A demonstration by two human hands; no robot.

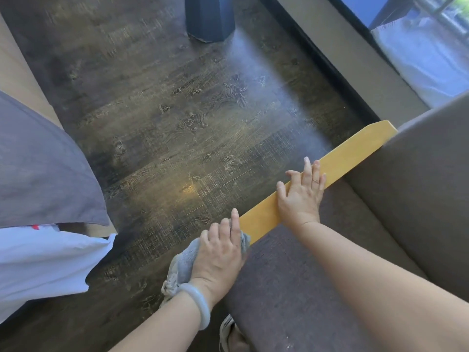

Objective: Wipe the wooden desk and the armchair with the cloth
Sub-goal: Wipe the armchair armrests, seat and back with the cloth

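The armchair has a yellow wooden armrest (350,153) running diagonally from lower centre to upper right, with a grey-brown seat cushion (291,275) and back cushion (418,194) beside it. My left hand (220,252) presses a crumpled grey cloth (182,265) against the near end of the armrest, fingers laid over it. My right hand (302,194) lies flat on the middle of the armrest, fingers spread. The desk is not in view.
Dark wood-grain floor (165,110) fills the middle. A grey pillow (43,168) and white bedding (43,265) sit at left. A dark blue object (209,19) stands on the floor at the top. A window ledge (355,59) and white fabric (426,59) lie upper right.
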